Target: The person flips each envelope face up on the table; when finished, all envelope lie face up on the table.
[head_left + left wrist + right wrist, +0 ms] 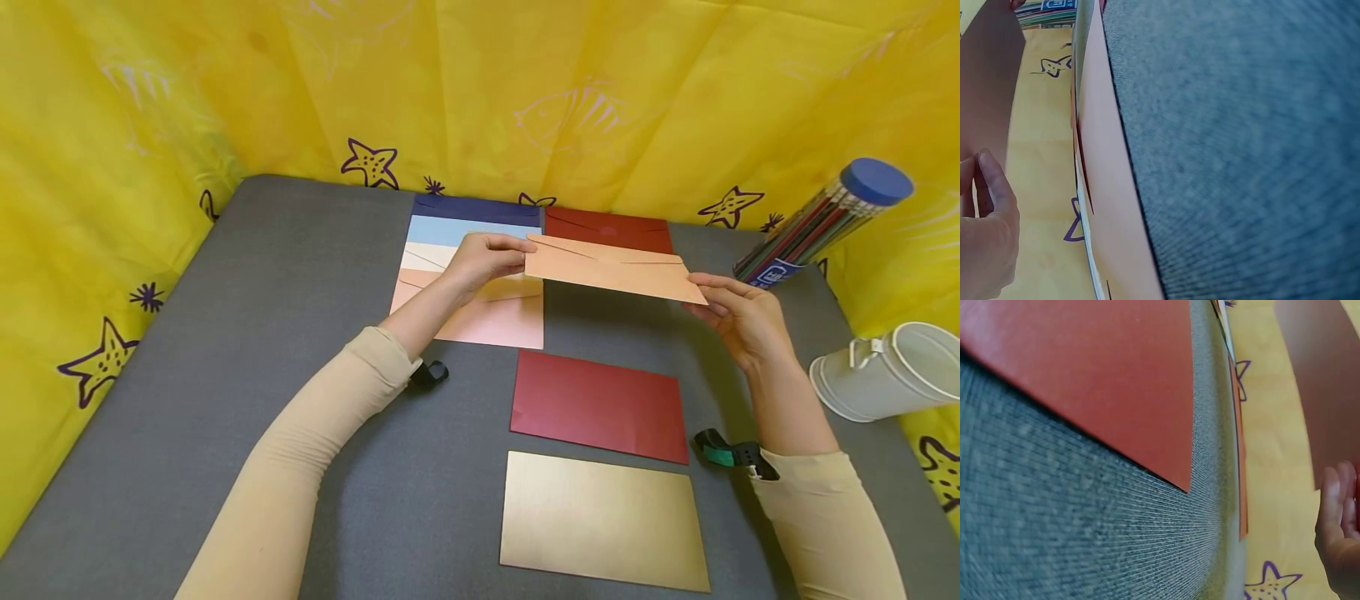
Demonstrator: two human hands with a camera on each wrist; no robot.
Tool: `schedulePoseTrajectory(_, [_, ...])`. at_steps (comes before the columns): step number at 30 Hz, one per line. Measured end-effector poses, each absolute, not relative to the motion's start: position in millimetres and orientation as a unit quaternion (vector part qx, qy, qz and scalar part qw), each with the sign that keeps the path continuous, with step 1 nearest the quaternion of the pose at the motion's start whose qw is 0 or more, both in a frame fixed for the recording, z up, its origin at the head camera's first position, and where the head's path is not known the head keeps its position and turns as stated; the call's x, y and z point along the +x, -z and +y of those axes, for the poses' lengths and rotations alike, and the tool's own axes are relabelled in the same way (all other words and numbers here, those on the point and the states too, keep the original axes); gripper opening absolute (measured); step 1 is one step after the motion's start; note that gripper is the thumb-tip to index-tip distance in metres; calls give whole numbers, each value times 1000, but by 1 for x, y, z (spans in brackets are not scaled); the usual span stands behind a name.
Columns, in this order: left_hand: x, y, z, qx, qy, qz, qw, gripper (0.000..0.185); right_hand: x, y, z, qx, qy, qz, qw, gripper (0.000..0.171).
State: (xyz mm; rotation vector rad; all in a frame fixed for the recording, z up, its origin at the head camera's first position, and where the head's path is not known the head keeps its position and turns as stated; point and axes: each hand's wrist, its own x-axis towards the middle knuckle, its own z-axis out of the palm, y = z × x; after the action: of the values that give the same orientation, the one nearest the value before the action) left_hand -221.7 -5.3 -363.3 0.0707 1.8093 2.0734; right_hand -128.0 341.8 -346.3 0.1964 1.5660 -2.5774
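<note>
A light orange envelope (607, 268) is held up over the table between both hands, flap side showing. My left hand (483, 262) pinches its left end, and my right hand (738, 312) pinches its right end near the lower corner. Its plain underside (988, 81) shows in the left wrist view. Behind it a red envelope (611, 225) lies at the table's back edge, partly covered from view. To the left lies a column of overlapping envelopes: dark blue (476, 208), light blue (450, 229), cream (427, 257), peach (412, 285) and pink (498, 323).
Nearer on the grey table (247, 350) lie a dark red envelope (600, 406) and a gold envelope (603, 523). At right stand a clear tube of pencils (821, 221) with a blue lid and a white metal bucket (870, 383). Yellow cloth (480, 100) hangs behind.
</note>
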Motion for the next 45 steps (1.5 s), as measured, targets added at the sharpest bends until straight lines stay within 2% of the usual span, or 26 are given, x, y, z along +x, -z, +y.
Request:
schedulePoseTrajectory(13, [-220, 367, 1, 37, -720, 661, 209, 33, -128, 354, 342, 69, 826, 554, 79, 32])
schedulePoseTrajectory(21, [-219, 367, 14, 34, -681, 700, 210, 52, -131, 357, 351, 111, 822, 553, 73, 34])
schedulePoseTrajectory(29, [-222, 365, 35, 7, -643, 740, 197, 42, -139, 362, 364, 161, 819, 546, 73, 29])
schedulePoseTrajectory(45, [-235, 366, 49, 36, -534, 813, 230, 59, -169, 363, 368, 202, 763, 603, 115, 30])
